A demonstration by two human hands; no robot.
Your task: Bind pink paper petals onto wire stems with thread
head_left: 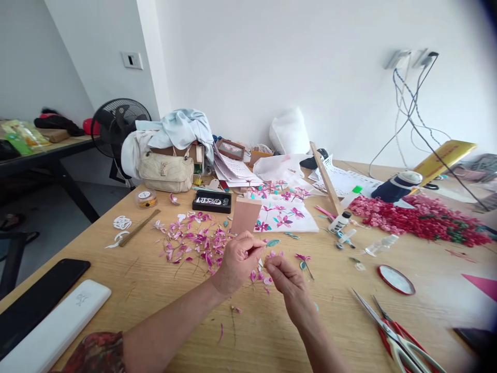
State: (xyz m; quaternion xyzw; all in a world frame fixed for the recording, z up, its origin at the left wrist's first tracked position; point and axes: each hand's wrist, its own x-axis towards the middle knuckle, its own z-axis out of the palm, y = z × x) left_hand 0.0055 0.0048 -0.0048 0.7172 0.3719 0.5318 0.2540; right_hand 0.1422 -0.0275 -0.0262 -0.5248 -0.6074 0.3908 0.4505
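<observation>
Head view: two bare hands meet over a wooden tabletop point(155, 316), a small teal-green leaf point(273, 243) at the left fingertips.

The left hand point(235, 264) pinches the leaf near its end between thumb and forefinger, above the table, its tip pointing right; the right hand point(287, 280) is just beside it, thumb and forefinger pressed together, though I cannot tell whether they grip anything thin. Loose magenta-and-white petals on fine stems point(205, 241) lie scattered beyond and left of the left hand, near an upright tan rectangular block point(245, 213). Behind the hands, a white sheet bearing pink and teal flowers point(287, 218) lies flat. To the right are a round red-rimmed dish point(396, 280) and silver-bladed scissors with white handles point(388, 329).
</observation>
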